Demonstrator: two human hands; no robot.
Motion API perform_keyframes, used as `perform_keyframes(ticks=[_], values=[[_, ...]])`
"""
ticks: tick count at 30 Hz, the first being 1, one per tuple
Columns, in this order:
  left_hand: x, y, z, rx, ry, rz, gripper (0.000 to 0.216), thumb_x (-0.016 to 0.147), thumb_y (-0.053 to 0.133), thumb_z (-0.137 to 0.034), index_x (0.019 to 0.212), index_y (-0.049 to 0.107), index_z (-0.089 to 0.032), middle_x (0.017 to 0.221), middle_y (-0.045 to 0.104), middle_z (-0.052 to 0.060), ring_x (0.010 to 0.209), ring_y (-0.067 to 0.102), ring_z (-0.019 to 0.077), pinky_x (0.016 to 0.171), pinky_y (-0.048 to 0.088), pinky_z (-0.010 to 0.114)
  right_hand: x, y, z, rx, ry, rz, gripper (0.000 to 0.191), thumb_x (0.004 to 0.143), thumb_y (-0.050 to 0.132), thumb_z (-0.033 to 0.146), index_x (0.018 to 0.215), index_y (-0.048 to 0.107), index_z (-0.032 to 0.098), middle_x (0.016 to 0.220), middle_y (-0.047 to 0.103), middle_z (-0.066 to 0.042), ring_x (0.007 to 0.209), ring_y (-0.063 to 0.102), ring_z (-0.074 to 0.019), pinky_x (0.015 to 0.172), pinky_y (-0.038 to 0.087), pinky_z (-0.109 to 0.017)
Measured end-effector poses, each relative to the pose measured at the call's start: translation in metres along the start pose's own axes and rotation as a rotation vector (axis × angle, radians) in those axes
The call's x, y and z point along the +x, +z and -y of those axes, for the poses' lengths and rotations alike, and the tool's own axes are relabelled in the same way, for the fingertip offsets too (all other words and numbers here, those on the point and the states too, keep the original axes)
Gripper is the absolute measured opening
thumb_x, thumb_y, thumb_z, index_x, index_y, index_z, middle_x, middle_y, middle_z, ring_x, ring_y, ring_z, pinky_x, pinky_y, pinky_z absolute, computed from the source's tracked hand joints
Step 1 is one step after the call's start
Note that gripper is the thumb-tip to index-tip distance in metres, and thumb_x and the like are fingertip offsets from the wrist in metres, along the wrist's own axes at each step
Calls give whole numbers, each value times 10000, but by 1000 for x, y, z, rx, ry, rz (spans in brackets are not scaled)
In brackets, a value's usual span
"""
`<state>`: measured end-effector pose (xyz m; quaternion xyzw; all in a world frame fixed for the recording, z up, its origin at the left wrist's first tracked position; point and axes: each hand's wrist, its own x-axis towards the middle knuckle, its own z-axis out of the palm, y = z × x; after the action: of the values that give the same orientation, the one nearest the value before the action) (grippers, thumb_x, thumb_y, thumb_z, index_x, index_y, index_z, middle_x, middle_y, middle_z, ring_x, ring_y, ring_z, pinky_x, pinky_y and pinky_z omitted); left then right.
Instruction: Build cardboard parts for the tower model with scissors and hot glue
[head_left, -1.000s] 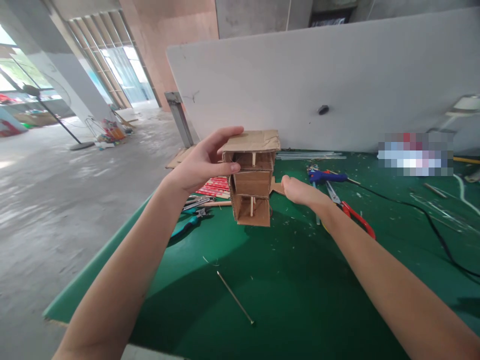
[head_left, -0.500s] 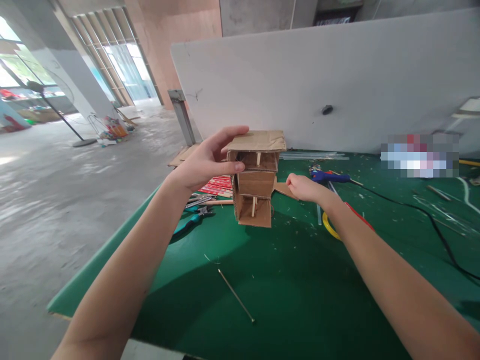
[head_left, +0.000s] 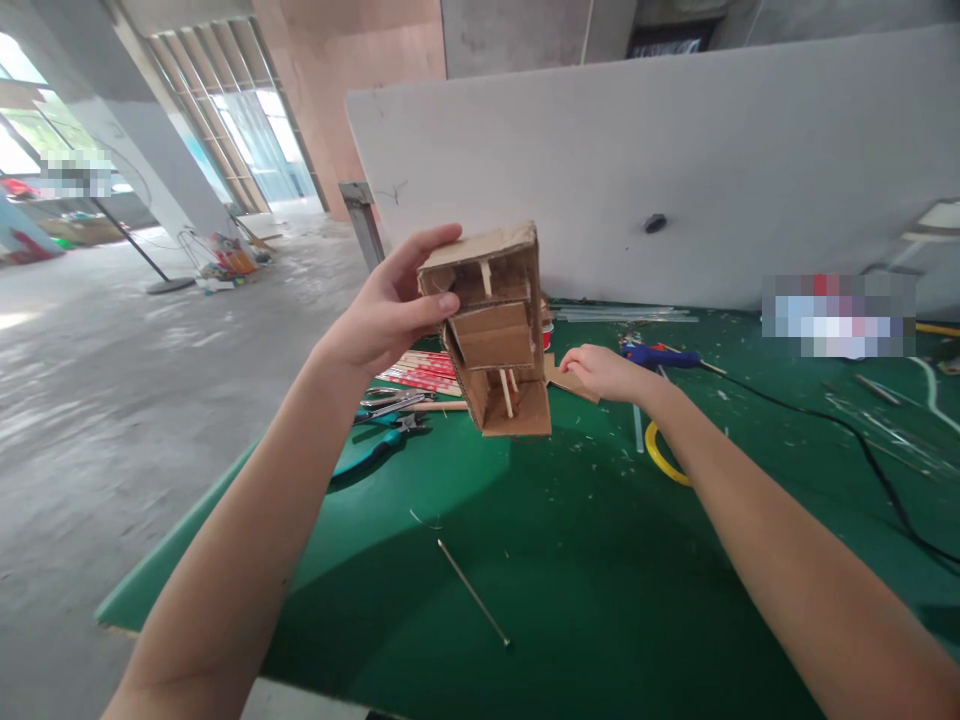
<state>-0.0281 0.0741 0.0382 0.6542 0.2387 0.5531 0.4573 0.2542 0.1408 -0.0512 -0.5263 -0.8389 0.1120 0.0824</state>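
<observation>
My left hand (head_left: 386,310) is closed round the top of a small cardboard model house (head_left: 495,330) with several storeys and thin wooden sticks inside. The model is lifted off the green mat (head_left: 600,560) and tilted, its open front facing me. My right hand (head_left: 604,372) rests low on the mat to the right of the model, fingers on a flat piece of cardboard (head_left: 564,378); its fingertips are hidden from me.
Red-and-white sticks (head_left: 424,372), pliers with teal handles (head_left: 375,445) and scissors lie at the mat's left. A blue glue gun (head_left: 660,354) with a black cord (head_left: 862,450), a yellow handle (head_left: 664,455) and a thin rod (head_left: 472,592) lie nearby. A white board (head_left: 675,160) stands behind.
My left hand has lifted the cardboard model off the mat and tilted it leftward. My right hand has barely moved on the cardboard piece.
</observation>
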Motion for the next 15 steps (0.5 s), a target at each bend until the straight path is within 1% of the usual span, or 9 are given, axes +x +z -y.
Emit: perform_keyframes(ticks=[4,7,10,12,15], values=[[3,-12,3,-14,69,13,561,660,776,-278,1179,565,-300,1125,634,28,1174,539,353,910,496,542,1,-2,4,3,-58,-37,314,889,372,174,995,666,138,1081,668,-128,985,590,-227,821,411,-285],[4,-16,6,-10,115,-5,559,672,769,-291,1190,560,-314,1140,628,25,1144,565,331,904,511,516,-2,-3,8,21,-66,-33,307,874,387,177,939,686,148,1003,693,-113,923,607,-225,787,417,-287],[3,-12,5,-11,113,-82,553,639,787,-338,1152,582,-318,1113,645,27,1148,560,343,879,530,497,-5,-4,9,63,-55,-11,299,873,395,202,927,687,171,909,706,-82,818,618,-211,709,423,-278],[1,-8,4,-39,82,-148,559,605,806,-351,1123,597,-320,1088,657,28,1149,557,357,853,544,482,-6,-4,9,97,-38,-9,304,884,386,222,974,673,180,910,705,-72,774,618,-198,677,423,-270],[0,-5,2,-138,14,-232,606,560,834,-285,1119,600,-309,1063,661,38,1142,562,366,832,553,459,-7,-5,11,165,-20,7,321,882,390,212,1090,634,197,913,704,-59,744,622,-186,651,435,-265]])
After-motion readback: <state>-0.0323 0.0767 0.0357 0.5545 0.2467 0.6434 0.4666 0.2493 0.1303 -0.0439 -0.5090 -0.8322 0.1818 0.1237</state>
